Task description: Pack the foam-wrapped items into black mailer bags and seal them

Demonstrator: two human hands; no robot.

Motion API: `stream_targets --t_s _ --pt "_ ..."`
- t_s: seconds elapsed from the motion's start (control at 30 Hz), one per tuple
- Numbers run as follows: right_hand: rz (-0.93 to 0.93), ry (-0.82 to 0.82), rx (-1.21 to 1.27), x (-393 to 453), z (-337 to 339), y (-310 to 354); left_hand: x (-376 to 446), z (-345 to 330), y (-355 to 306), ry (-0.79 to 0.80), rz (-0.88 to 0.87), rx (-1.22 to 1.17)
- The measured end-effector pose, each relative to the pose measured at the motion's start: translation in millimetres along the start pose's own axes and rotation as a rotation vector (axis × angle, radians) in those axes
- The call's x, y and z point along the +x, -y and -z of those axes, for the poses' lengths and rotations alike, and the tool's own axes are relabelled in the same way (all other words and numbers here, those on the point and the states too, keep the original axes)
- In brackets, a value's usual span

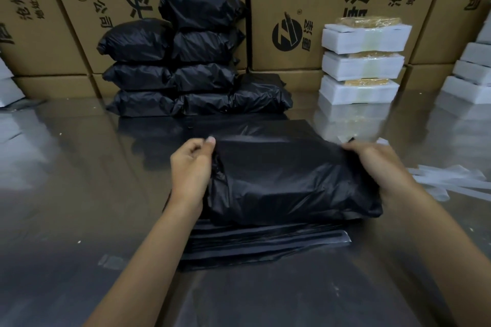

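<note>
Flat black mailer bags (265, 244) stacked nearest on steel table (66, 194). Filled mailer bag (292, 180) on top; left hand (190, 167) pinches its left edge w/ curled fingers, right hand (372, 164) grips right edge. Sealed bags (186, 66) & foam-wrapped items (361, 61) behind.

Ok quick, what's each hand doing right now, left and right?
Left hand: closed, pinching the left end of the filled black mailer bag.
Right hand: closed, gripping the bag's right end.
</note>
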State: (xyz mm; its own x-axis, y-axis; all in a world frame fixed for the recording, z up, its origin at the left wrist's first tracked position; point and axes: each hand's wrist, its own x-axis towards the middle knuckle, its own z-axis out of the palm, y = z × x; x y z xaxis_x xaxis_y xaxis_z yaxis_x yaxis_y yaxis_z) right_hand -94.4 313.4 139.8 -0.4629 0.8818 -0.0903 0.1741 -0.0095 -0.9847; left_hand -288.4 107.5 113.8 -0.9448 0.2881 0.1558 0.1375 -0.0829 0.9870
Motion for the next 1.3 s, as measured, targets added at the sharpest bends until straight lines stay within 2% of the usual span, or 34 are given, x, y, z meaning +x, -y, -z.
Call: stream_targets --t_s 0.07,0.13,0.2,0.27,0.3,0.33,0.37,0.43,0.47,0.5,0.6,0.67,0.77,1.1,1.3 --pt "-0.014 0.109 -0.284 4 -4 -2 0 -4 13 -0.006 0.047 0.159" --pt "0.058 0.114 -0.481 7 -4 1 -1 -6 21 0.028 0.029 0.28" --pt "0.23 -0.062 -0.628 8 -4 17 0 -4 23 0.033 -0.053 0.313" --pt "0.471 -0.234 -0.65 2 -12 40 -1 -1 20 0.021 -0.15 0.288" --pt "0.599 -0.218 -0.604 -3 -21 54 -2 1 18 0.015 -0.205 0.28" --pt "0.687 -0.106 -0.541 -8 -33 68 -3 2 16 0.01 -0.264 0.281" --pt "0.726 0.088 -0.485 -14 -49 81 -4 3 13 0.007 -0.322 0.28" --pt "0.682 0.52 -0.504 -24 -85 95 -6 5 6 0.006 -0.441 0.272" --pt "0.637 0.676 -0.535 -28 -102 95 -7 7 4 0.0 -0.508 0.296" --pt "0.585 0.756 -0.533 -29 -118 91 -8 9 2 -0.009 -0.581 0.348" --pt "0.441 0.742 -0.384 -25 -144 73 -11 15 -3 -0.014 -0.791 0.533" --pt "0.427 0.736 -0.372 -19 -146 65 -11 18 -4 -0.005 -0.902 0.614" --pt "0.434 0.838 -0.342 -13 -141 63 -10 21 -6 0.002 -1.002 0.711" --pt "0.477 1.094 -0.317 -7 -119 65 -9 27 -12 -0.097 -1.001 0.782" --pt "0.508 1.105 -0.347 -7 -119 65 -9 29 -13 -0.075 -0.99 0.78"
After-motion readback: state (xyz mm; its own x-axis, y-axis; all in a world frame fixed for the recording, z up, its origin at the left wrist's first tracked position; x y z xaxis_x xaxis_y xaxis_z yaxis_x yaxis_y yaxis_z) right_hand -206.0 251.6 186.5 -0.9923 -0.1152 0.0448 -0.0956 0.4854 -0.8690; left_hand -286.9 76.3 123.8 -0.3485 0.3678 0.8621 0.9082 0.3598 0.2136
